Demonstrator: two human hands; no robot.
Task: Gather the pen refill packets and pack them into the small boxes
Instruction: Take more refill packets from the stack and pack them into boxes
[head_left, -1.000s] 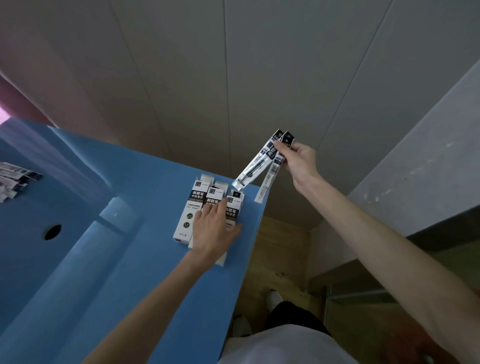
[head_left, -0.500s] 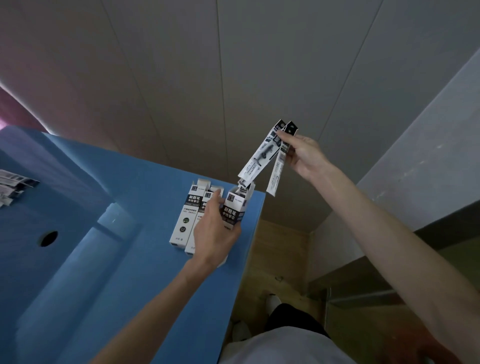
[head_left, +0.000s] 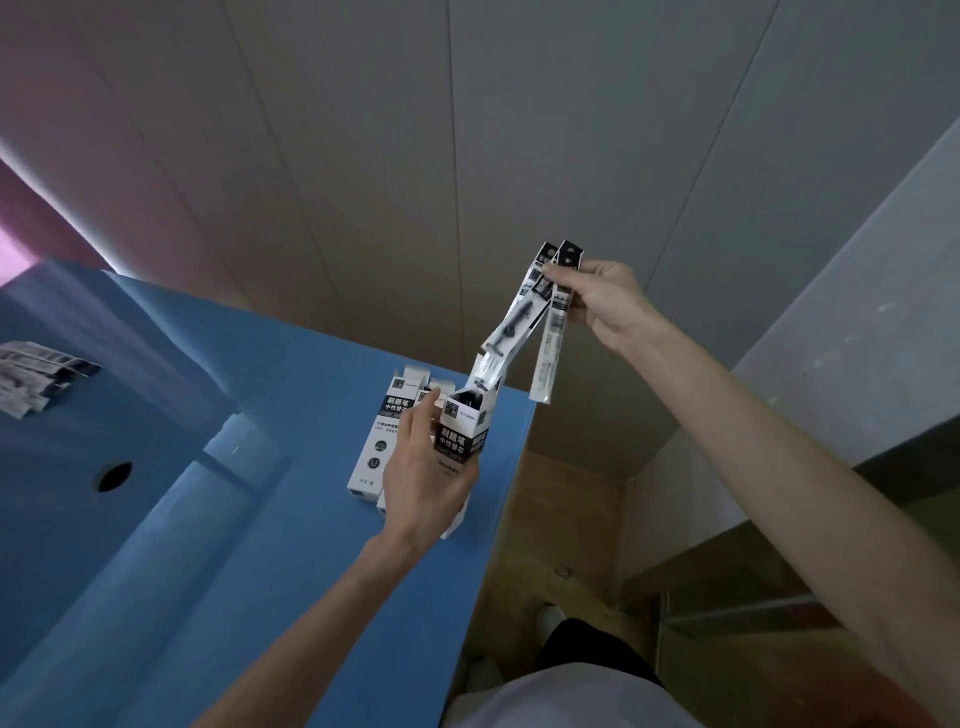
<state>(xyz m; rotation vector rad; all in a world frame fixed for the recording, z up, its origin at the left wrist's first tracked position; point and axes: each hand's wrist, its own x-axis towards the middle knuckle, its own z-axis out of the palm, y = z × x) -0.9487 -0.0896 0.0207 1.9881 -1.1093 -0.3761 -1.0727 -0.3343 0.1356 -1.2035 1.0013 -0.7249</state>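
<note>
My left hand (head_left: 423, 483) grips a small white-and-black box (head_left: 460, 434), tilted up off the blue table, its top flap open. My right hand (head_left: 602, 299) pinches the black top ends of two long pen refill packets. One packet (head_left: 511, 327) slants down with its lower end at the box's open mouth. The other packet (head_left: 551, 343) hangs beside it, outside the box. Two more small boxes (head_left: 382, 441) lie flat on the table just left of the held one, partly hidden by my left hand.
The blue table (head_left: 291, 545) ends in an edge right of the boxes, with wooden floor (head_left: 561, 519) below. A pile of refill packets (head_left: 36, 374) lies at the far left. A round hole (head_left: 113, 475) sits in the tabletop. Pale walls stand behind.
My left hand went from resting on the flat boxes to lifting one box upright. My right hand brought the packets down until one tip reached the box opening.
</note>
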